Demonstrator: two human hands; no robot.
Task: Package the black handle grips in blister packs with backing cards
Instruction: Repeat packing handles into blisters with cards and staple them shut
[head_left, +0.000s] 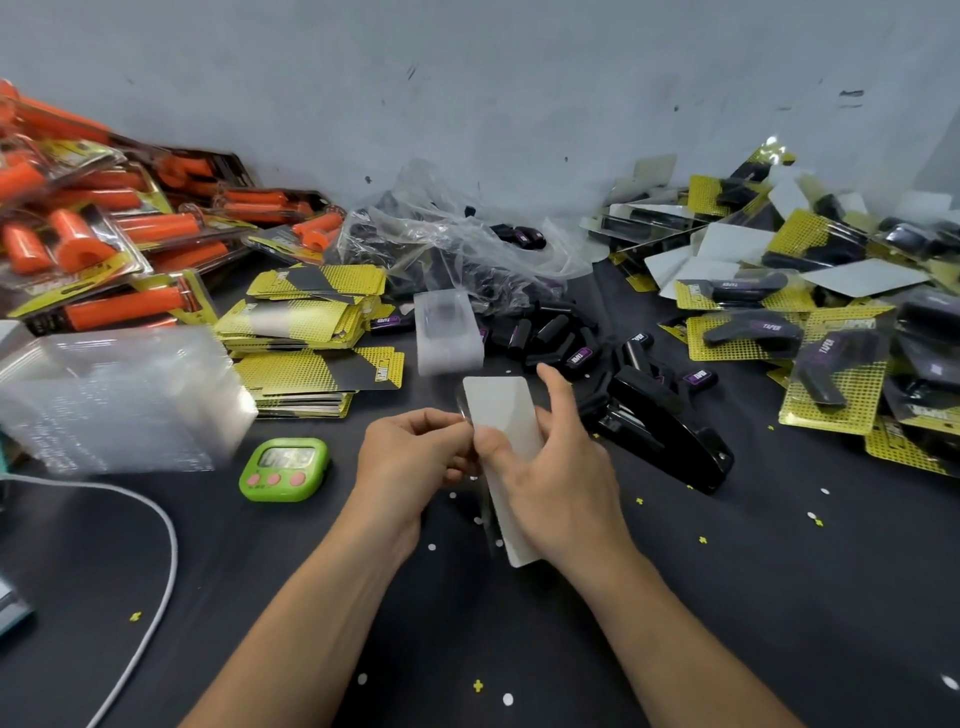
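Note:
Both hands hold one pack in front of me, above the black table (727, 597). Its backing card (503, 415) shows its plain white back and stands nearly upright. My right hand (550, 467) grips the card, thumb on its left edge. My left hand (415, 457) pinches the clear blister edge at the card's left side. What sits inside the blister is hidden behind the card. Loose black handle grips (556, 332) lie beyond the hands, spilling from a clear plastic bag (457, 244). An empty clear blister (447, 332) lies near them.
Yellow-black backing cards (311, 332) are stacked at centre left, beside a stack of clear blisters (114, 400). A black stapler (670, 431) lies right of my hands. Finished black packs (831, 322) pile up at right, orange-grip packs (104, 218) at left. A green timer (284, 470) and white cable (161, 525) lie near.

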